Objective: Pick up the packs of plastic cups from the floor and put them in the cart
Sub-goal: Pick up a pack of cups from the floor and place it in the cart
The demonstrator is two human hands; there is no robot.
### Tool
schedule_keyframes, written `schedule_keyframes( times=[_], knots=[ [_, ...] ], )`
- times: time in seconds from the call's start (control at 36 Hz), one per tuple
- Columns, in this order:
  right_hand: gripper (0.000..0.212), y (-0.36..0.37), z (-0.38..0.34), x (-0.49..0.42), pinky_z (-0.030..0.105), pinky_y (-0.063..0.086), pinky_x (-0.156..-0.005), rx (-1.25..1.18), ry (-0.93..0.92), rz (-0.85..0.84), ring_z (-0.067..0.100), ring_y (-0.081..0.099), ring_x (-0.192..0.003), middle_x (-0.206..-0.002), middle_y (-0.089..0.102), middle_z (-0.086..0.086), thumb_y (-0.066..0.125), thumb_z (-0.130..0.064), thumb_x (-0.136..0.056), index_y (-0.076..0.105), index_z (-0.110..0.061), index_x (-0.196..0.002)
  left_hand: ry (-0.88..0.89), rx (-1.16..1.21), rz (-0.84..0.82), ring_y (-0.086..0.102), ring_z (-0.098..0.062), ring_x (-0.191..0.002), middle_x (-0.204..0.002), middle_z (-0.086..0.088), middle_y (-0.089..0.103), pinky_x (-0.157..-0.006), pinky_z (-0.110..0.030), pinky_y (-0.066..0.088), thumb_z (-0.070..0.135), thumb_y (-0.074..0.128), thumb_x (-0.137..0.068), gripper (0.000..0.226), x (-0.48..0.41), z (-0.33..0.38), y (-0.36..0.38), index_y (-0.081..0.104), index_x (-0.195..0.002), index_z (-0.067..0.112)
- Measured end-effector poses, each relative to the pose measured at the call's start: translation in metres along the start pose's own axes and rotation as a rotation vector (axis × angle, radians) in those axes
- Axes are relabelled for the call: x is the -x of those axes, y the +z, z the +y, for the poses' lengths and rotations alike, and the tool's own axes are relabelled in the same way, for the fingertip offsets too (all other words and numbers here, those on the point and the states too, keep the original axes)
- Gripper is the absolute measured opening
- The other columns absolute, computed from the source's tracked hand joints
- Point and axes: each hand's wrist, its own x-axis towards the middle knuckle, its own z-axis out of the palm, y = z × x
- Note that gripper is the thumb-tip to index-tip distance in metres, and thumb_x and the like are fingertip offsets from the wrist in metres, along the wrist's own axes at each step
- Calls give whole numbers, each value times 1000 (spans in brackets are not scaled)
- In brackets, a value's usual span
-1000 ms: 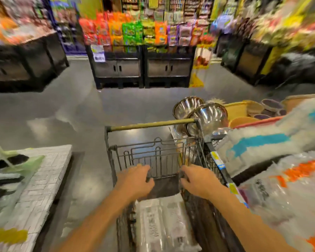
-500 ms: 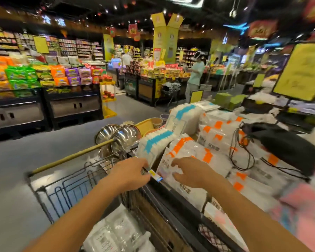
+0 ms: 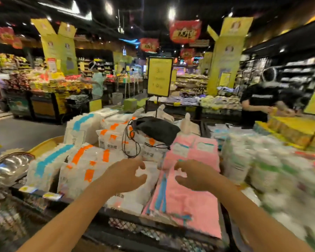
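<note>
My left hand [image 3: 125, 173] and my right hand [image 3: 195, 175] hover side by side, fingers spread and empty, over a display bin [image 3: 153, 220] of packaged goods. Under the left hand lie white packs with orange marks [image 3: 84, 166]. Under the right hand lies a pink pack [image 3: 191, 197]. Stacks of plastic cups in clear wrap [image 3: 262, 160] stand blurred to the right of the pink pack. The cart is out of frame, and no cup packs on the floor are visible.
A black drawstring pouch [image 3: 156, 128] lies on the packs behind my hands. White packs with blue stripes [image 3: 47, 164] and steel bowls [image 3: 9, 168] sit at left. A yellow sign [image 3: 159, 76] stands behind the bin. A person in black [image 3: 258, 102] works at right.
The view has swung right and up, away from the cart. Both hands have left the cart's edge and now hang open over the packs in the bin.
</note>
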Motion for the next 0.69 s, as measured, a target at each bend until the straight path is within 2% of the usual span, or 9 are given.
schedule_keyframes(
  times=[0.08,0.19,0.28,0.36,0.47,0.53,0.61,0.64,0.69],
  knots=[
    [48,-6,49,44,40,47,-99,-2,105,5,23,54,-124,-135,58,0,51,-49,-92,52,-29,-136,113,14,-6,56,-15,-113,-129,8,59,-95,-32,46,51,53,-90,41,-11,53,14,57,-127,32],
    [46,-12,98,107,30,45,-92,-21,231,1,23,55,-121,-134,58,0,52,-42,-95,53,-25,-137,255,26,-79,56,-14,-115,-130,9,59,-98,-34,46,55,50,-87,46,-24,121,36,57,-127,33],
    [40,-15,127,150,36,49,-92,-49,343,41,24,59,-116,-126,63,0,54,-40,-94,56,-23,-130,372,-6,-117,54,-16,-118,-131,11,57,-100,-38,44,59,48,-86,46,-34,172,52,54,-126,38],
    [43,-19,153,193,39,49,-94,-35,451,43,24,56,-120,-131,60,-1,52,-43,-96,53,-26,-135,501,14,-160,56,-17,-119,-127,10,60,-99,-32,44,53,49,-86,44,-39,224,63,59,-123,33],
    [47,-21,177,250,42,49,-95,-64,634,67,23,56,-121,-135,57,-4,53,-45,-96,49,-28,-139,695,34,-229,58,-17,-114,-123,11,62,-95,-36,47,57,48,-87,47,-45,286,82,58,-125,32],
    [50,-16,185,280,43,51,-90,-76,751,84,20,59,-113,-133,58,-6,51,-52,-93,47,-32,-139,780,33,-266,54,-15,-115,-124,14,56,-94,-30,44,54,50,-91,42,-45,315,93,54,-128,34],
    [50,-7,187,327,36,51,-70,-96,878,102,11,57,-84,-124,64,-2,47,-52,-94,49,-30,-139,930,41,-318,55,-14,-113,-128,11,57,-96,-34,46,54,51,-91,43,-35,355,108,54,-129,36],
    [45,-6,185,343,36,50,-67,-102,931,93,13,56,-82,-120,65,-1,47,-48,-96,52,-28,-135,984,36,-328,56,-14,-114,-129,10,58,-96,-34,46,56,50,-90,45,-28,367,113,54,-129,35],
    [37,-2,178,376,37,51,-72,-93,1042,100,20,60,-92,-112,64,-2,48,-42,-97,56,-25,-129,1093,44,-367,56,-15,-116,-126,9,59,-92,-30,44,55,50,-89,47,-12,390,123,57,-129,31]
  ],
)
